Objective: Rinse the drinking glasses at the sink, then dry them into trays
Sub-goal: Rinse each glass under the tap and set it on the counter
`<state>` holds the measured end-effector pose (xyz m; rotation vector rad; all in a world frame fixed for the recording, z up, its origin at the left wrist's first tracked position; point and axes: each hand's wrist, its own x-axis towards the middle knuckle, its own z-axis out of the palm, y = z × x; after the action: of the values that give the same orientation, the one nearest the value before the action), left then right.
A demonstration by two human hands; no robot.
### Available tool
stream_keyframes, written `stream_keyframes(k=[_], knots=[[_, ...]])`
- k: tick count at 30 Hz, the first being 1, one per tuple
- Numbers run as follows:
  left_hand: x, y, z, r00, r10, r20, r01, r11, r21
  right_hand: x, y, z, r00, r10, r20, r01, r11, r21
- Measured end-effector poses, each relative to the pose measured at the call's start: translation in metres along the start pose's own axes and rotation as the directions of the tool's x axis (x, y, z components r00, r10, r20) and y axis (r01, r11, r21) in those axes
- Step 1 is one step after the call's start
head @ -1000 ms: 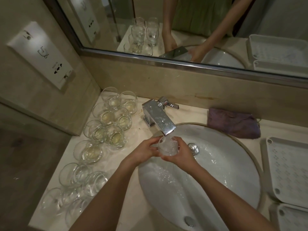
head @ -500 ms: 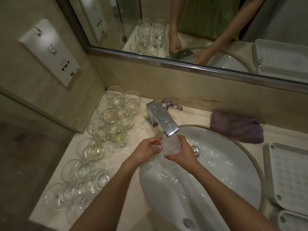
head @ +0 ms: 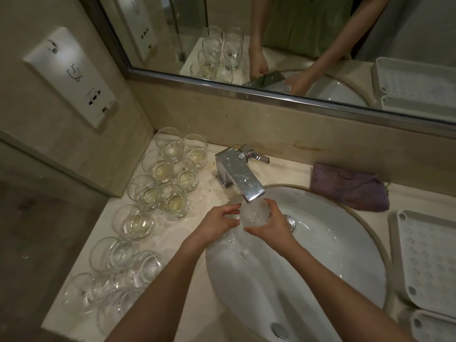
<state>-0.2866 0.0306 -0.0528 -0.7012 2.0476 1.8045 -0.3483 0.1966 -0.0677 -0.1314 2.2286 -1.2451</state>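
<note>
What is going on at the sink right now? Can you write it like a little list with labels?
activity: rinsing one glass under the faucet
left hand: fingers on the glass's side
right hand: curled round the glass
water: running, splashing into the sink
waiting glasses: many, on the counter left of the sink
cloth: purple, behind the sink
trays: white, right of the sink, no glasses visible in them
</note>
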Motion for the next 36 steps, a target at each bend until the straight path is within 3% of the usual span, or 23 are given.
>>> stream_keyframes(k=[7, 12, 19, 22, 25, 29, 36], knots=[[-0.004, -0.001, -0.002, 1.000, 0.006, 0.007, -0.006, 1.000, -0.003, -0.005, 0.000, -0.005, 0.996, 0.040, 0.076, -0.047, 0.994, 0.100], [-0.013, 0.002, 0.003, 0.998, 0.017, 0.057, -0.024, 0.991, 0.129, -0.023, 0.000, -0.009, 0.999, 0.008, 0.047, -0.015, 0.990, 0.141], [-0.042, 0.030, 0.006, 0.992, 0.107, 0.070, -0.127, 0.874, 0.469, -0.054, -0.018, -0.042, 0.995, -0.097, -0.009, 0.096, 0.992, -0.087], [-0.056, 0.054, 0.008, 0.976, 0.202, 0.082, -0.213, 0.809, 0.548, -0.066, -0.038, -0.064, 0.974, -0.227, -0.026, 0.215, 0.950, -0.227], [-0.066, 0.073, 0.008, 0.956, 0.277, 0.100, -0.276, 0.727, 0.629, -0.078, -0.064, -0.087, 0.935, -0.355, 0.007, 0.308, 0.801, -0.513], [-0.074, 0.085, 0.007, 0.941, 0.324, 0.100, -0.297, 0.644, 0.705, -0.091, -0.086, -0.108, 0.916, -0.390, 0.093, 0.273, 0.437, -0.857], [-0.088, 0.076, 0.019, 0.952, 0.276, 0.129, -0.279, 0.619, 0.734, -0.105, -0.089, -0.120, 0.920, -0.326, 0.218, 0.213, -0.053, -0.976]])
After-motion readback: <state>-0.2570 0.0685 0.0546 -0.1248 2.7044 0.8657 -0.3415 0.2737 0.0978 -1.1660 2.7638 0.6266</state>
